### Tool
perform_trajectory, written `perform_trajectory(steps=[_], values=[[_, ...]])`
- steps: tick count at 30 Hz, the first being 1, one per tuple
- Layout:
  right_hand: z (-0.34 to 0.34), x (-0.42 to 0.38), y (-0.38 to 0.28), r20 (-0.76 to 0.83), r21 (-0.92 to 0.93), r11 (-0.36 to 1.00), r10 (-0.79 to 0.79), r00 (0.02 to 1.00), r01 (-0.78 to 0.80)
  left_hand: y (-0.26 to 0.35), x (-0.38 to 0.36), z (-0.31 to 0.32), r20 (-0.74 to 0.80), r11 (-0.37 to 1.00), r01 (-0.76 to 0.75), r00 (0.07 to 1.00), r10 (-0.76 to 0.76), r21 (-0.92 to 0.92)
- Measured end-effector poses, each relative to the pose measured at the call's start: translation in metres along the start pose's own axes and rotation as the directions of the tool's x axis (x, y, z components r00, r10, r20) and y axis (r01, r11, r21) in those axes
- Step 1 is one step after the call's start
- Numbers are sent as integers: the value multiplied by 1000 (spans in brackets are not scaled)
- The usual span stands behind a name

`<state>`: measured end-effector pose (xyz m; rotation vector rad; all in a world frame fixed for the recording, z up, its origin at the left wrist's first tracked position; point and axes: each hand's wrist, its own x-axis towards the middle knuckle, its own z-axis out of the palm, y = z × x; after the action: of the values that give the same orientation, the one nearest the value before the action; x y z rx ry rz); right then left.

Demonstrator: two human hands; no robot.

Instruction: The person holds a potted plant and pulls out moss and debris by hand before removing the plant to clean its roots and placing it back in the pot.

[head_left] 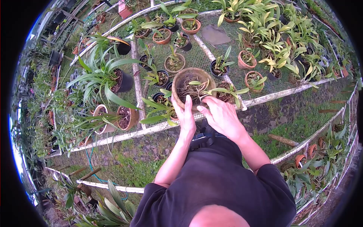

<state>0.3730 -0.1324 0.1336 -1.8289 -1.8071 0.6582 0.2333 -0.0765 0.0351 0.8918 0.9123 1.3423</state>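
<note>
A round clay pot (177, 87) is tilted toward me above the front edge of the mesh bench. Tangled roots and a small plant (196, 84) with green leaves sit inside it. My left hand (184, 113) grips the pot's near left side, thumb up along the rim. On the right, my right hand (222, 116) reaches to the pot's near rim, its fingers bent at the roots. Whether those fingertips pinch a root is too small to tell.
The mesh bench (166, 126) has a white pipe frame and holds many potted plants. A large leafy plant in a black pot (123, 81) stands at the left. Dense yellow-green plants (278, 45) fill the back right. A lower white rail (302, 145) runs at the right.
</note>
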Motion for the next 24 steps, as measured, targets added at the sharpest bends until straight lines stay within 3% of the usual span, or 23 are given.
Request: perform_trajectory(steps=[6, 9, 15, 17, 20, 22, 23, 24], values=[[10, 7, 6, 62, 62, 997, 32, 998, -36, -2, 1, 2, 37, 1000, 8, 999, -7, -26], [15, 8, 9, -62, 94, 996, 10, 998, -5, 1, 3, 1, 44, 994, 65, 997, -61, -84], [9, 16, 15, -120, 191, 973, -109, 987, 131, 15, 5, 4, 74, 972, 153, 987, -141, -178], [-5, 19, 13, -18, 287, 954, -77, 997, 79, 17, 5, 5, 60, 970, 164, 986, -156, -178], [-16, 25, 17, 53, 271, 959, -103, 993, 85, 6, 7, 1, 40, 966, 191, 982, -187, -172], [-17, 29, 24, 87, 132, 982, -148, 985, 135, 2, 8, -4, 56, 962, 205, 979, -198, -181], [-8, 30, 31, -92, 37, 966, -250, 964, 255, 2, 9, -6, 72, 958, 224, 974, -215, -179], [-11, 32, 29, -97, -20, 967, -253, 962, 253, 3, 9, -8, 87, 954, 244, 969, -231, -176]])
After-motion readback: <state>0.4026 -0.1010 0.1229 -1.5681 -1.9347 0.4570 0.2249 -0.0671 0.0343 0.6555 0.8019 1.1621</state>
